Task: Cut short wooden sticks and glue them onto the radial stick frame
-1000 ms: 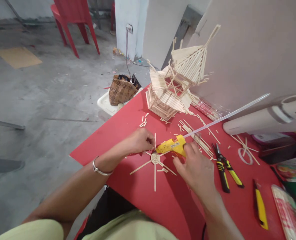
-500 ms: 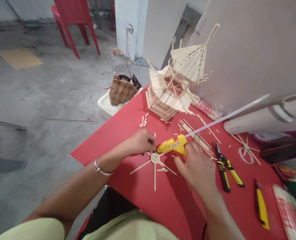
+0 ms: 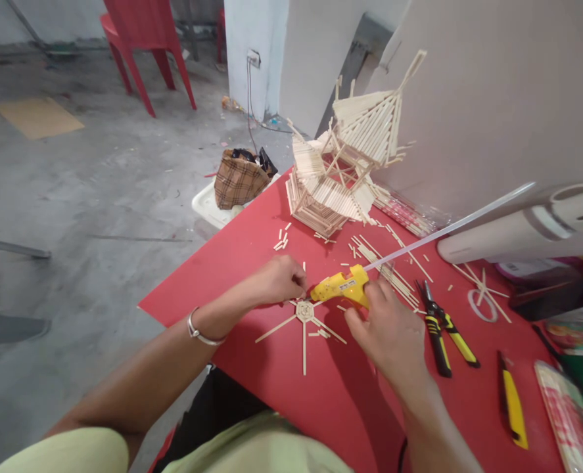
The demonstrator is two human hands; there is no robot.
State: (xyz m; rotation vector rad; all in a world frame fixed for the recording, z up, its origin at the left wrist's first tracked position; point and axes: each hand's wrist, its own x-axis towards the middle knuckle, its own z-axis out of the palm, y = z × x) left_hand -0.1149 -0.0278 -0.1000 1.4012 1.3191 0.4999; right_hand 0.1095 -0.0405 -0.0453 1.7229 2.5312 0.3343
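In my right hand (image 3: 390, 325) is a yellow glue gun (image 3: 343, 286), its nozzle pointing left and a long clear glue stick (image 3: 449, 228) running out of its back. My left hand (image 3: 282, 279) is closed in a pinch just left of the nozzle; whatever its fingertips hold is too small to make out. Beneath both lies a flat wooden-stick piece (image 3: 305, 311), a small hexagonal centre with thin sticks radiating outward. The nozzle is close above its upper edge. Short cut sticks (image 3: 319, 334) lie between two of its spokes.
A tiered stick pagoda model (image 3: 335, 171) stands at the table's far corner. Loose sticks (image 3: 384, 263), yellow-black pliers (image 3: 442, 328), a tape ring (image 3: 482, 305) and a yellow cutter (image 3: 514, 407) lie on the right. A white roll (image 3: 513, 233) rests by the wall; a plaid bag (image 3: 240, 180) sits beyond the table.
The glue gun's nozzle has shifted very slightly to the right of the left fingertips. Both hands otherwise keep their places, and the camera view has moved a little.
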